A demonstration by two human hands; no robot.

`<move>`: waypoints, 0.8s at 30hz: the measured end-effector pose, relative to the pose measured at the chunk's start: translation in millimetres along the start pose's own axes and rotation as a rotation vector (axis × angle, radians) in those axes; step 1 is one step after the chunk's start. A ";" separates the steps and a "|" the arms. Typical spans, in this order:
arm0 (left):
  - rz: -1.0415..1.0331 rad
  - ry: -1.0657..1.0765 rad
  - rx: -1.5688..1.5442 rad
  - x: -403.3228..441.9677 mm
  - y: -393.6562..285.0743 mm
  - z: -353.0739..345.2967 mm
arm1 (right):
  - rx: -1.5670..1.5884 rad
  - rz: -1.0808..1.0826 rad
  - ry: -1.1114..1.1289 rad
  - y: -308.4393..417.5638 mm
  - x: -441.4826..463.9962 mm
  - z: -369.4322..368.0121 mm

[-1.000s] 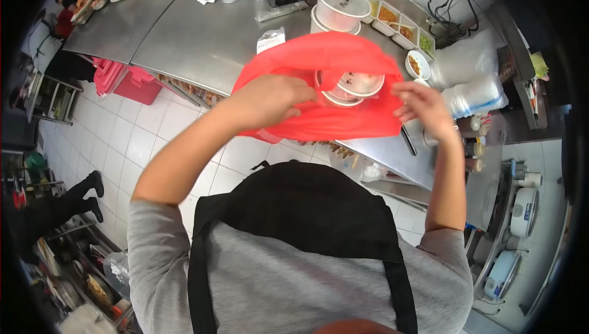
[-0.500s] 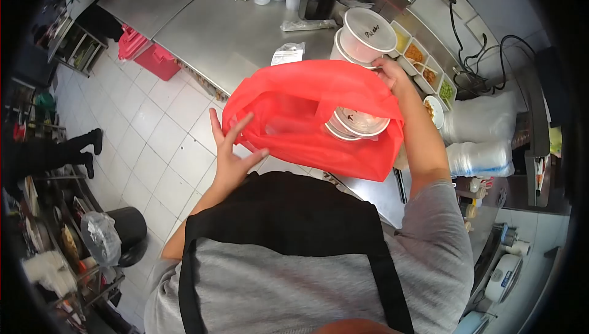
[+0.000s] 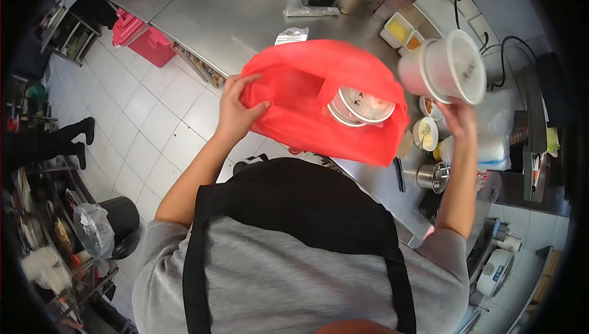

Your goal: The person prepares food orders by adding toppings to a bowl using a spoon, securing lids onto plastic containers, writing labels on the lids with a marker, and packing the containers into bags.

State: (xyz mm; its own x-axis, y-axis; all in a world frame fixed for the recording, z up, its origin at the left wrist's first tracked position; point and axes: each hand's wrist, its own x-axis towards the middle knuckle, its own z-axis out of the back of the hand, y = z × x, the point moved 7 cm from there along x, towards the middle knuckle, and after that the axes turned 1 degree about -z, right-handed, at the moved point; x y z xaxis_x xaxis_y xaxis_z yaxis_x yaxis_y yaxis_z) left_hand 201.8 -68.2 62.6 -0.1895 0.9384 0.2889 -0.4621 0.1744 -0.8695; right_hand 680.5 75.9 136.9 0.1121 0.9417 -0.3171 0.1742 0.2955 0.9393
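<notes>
A red fabric bag (image 3: 294, 122) lies on its side with its mouth facing me. Inside its right part sit stacked round white tubs (image 3: 368, 107) with clear lids and dark writing. My left hand (image 3: 236, 113) grips the left edge of the opening, fingers over the upper rim and thumb against the lower one. To the right of the bag, my right hand (image 3: 461, 120) holds up two stacked lidded plastic tubs (image 3: 426, 70) from below, tilted sideways. Writing marks the outer lid.
Behind the bag is a steel counter (image 3: 208, 21) with a receipt packet (image 3: 292, 35). Food trays (image 3: 399, 30) and small bowls (image 3: 424, 132) stand at right, near a metal pot (image 3: 431, 176). A pink bin (image 3: 147, 39) and a black bin (image 3: 119, 220) are on the floor.
My right hand has lifted the two tubs from beside the bag, swinging them right and tilting them. My left hand, spread open before, has closed on the bag's edge.
</notes>
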 end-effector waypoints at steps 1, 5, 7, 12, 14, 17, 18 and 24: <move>-0.016 0.012 0.032 2.4 -9.8 -0.4 | -0.037 0.048 -0.012 15.3 -17.1 17.5; -0.018 0.103 0.101 4.2 -33.8 6.7 | -0.044 0.068 -0.026 49.4 -110.3 43.6; -0.015 0.160 0.090 1.9 -37.7 6.9 | -0.056 0.048 0.058 43.5 -151.9 28.5; 0.003 0.269 0.073 -6.6 -36.7 3.0 | -0.002 -0.056 0.079 -12.6 -210.7 -61.6; -0.005 0.298 0.060 -12.8 -33.9 7.2 | 0.027 -0.064 0.172 -57.4 -208.0 -115.1; 0.010 0.310 0.009 -19.6 -24.1 10.8 | 0.190 -0.013 0.171 -93.2 -192.0 -168.4; 0.004 0.310 0.019 -21.7 -22.8 13.3 | 0.257 -0.041 0.188 -104.5 -187.8 -180.9; 0.036 0.321 0.020 -23.9 -9.6 22.9 | 0.176 -0.147 0.121 -153.1 -186.9 -241.0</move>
State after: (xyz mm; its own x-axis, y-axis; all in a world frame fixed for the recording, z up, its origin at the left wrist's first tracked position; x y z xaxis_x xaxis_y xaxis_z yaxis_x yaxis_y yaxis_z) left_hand 190.9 -99.1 73.2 0.0752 0.9905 0.1147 -0.4777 0.1368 -0.8678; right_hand 397.2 -106.7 83.9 -0.0428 0.9063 -0.4205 0.3484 0.4080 0.8439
